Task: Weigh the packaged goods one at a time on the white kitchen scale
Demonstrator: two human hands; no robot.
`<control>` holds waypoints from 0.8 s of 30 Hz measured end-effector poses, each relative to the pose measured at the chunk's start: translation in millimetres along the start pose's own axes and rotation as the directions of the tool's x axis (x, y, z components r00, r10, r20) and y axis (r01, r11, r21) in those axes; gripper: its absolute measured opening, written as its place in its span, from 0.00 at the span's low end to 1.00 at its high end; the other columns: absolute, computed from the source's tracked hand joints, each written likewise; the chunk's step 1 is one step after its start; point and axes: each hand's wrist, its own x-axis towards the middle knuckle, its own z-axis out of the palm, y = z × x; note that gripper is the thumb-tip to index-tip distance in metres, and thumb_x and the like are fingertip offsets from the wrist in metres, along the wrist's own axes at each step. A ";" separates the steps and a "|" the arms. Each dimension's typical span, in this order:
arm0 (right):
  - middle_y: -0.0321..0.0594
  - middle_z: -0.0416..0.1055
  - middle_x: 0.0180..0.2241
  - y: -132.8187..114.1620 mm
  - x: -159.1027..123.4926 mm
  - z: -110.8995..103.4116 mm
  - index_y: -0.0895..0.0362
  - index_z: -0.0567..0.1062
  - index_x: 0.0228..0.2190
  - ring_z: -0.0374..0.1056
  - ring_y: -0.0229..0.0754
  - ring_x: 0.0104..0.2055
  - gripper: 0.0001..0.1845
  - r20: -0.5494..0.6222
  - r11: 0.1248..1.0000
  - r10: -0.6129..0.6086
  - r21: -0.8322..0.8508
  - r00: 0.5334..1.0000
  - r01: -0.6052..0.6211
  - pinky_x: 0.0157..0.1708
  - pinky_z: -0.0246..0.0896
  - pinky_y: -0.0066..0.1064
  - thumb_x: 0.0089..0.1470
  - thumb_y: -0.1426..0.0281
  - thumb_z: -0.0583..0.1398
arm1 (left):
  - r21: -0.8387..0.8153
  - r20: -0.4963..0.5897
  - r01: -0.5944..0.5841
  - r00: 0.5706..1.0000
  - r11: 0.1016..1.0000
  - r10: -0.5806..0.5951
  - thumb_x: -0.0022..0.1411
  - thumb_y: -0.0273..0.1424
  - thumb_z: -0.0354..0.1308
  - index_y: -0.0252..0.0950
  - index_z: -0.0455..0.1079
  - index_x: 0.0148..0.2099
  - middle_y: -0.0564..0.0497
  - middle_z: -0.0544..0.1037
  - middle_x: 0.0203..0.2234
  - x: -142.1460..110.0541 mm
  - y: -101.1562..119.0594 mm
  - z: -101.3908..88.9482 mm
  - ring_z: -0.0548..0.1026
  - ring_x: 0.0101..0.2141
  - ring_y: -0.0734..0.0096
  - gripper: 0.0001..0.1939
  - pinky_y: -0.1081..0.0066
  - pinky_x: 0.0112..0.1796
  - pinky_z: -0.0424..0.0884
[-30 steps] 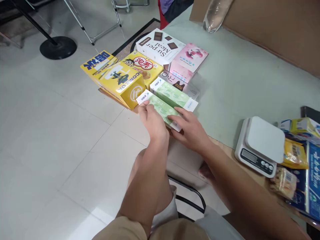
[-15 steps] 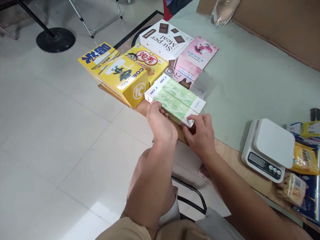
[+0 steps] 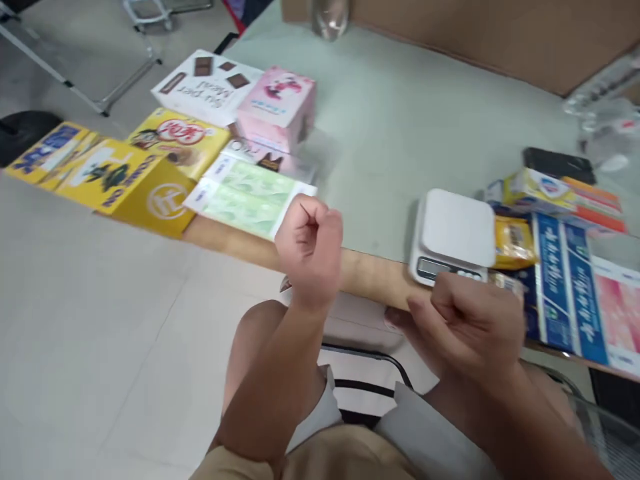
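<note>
My left hand (image 3: 311, 250) is curled into a loose fist at the table's front edge, with nothing visible in it. It overlaps the right end of two green-and-white toothpaste-like boxes (image 3: 250, 197) that lie side by side. My right hand (image 3: 477, 323), also curled and seemingly holding nothing, is in front of the white digital scale (image 3: 457, 230) and covers part of its button panel. Left of the green boxes lies a yellow box (image 3: 125, 180) with a white round mark on its end. Behind them are another yellow box (image 3: 185, 137), a white chocolate-picture box (image 3: 207, 87) and a pink box (image 3: 277, 100).
Right of the scale are a yellow packet (image 3: 514, 243), two blue boxes (image 3: 570, 287), a pink-and-white box (image 3: 620, 307) and a yellow-and-orange box (image 3: 545, 190). A black object (image 3: 557, 165) lies behind. Brown cardboard (image 3: 450, 33) stands along the back.
Both hands have come off the green boxes and curled up. My right hand has moved right to the scale. The view has turned right, showing more boxes there.
</note>
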 end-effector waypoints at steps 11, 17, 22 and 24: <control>0.27 0.50 0.13 90.2 -81.7 -145.1 0.52 0.55 0.17 0.46 0.32 0.16 0.24 -0.278 0.775 0.602 -0.024 0.749 -0.632 0.15 0.40 0.29 0.59 0.64 0.59 | 0.308 0.805 -0.080 0.553 0.948 -0.215 0.67 0.30 0.62 0.38 0.74 0.31 0.53 0.81 0.24 -104.7 -18.6 135.5 0.76 0.25 0.74 0.10 0.73 0.29 0.70; 0.32 0.65 0.20 150.4 -127.5 -178.8 0.50 0.66 0.25 0.61 0.39 0.23 0.13 -0.432 0.492 0.812 0.143 0.393 -0.859 0.24 0.54 0.34 0.55 0.58 0.61 | 0.241 0.965 -0.271 0.172 0.932 -0.200 0.65 0.29 0.60 0.40 0.75 0.42 0.48 0.85 0.39 -148.2 -41.0 251.0 0.82 0.39 0.63 0.04 0.66 0.43 0.77; 0.45 0.76 0.45 161.8 -152.3 -196.5 0.50 0.73 0.37 0.72 0.55 0.49 0.18 -0.432 0.402 0.862 0.265 0.264 -0.877 0.47 0.68 0.51 0.56 0.49 0.58 | 0.229 0.974 -0.527 0.124 0.819 -0.192 0.60 0.34 0.64 0.38 0.75 0.40 0.43 0.82 0.42 -166.0 -108.7 379.5 0.79 0.49 0.47 0.07 0.50 0.56 0.74; 0.48 0.72 0.53 162.0 -156.3 -200.4 0.48 0.75 0.45 0.68 0.58 0.59 0.24 -0.363 0.375 0.896 0.308 0.256 -0.875 0.55 0.66 0.57 0.56 0.47 0.57 | 0.367 0.919 -0.640 0.137 0.675 -0.370 0.61 0.38 0.64 0.36 0.73 0.34 0.42 0.81 0.37 -170.8 -125.5 414.6 0.79 0.49 0.42 0.10 0.44 0.57 0.72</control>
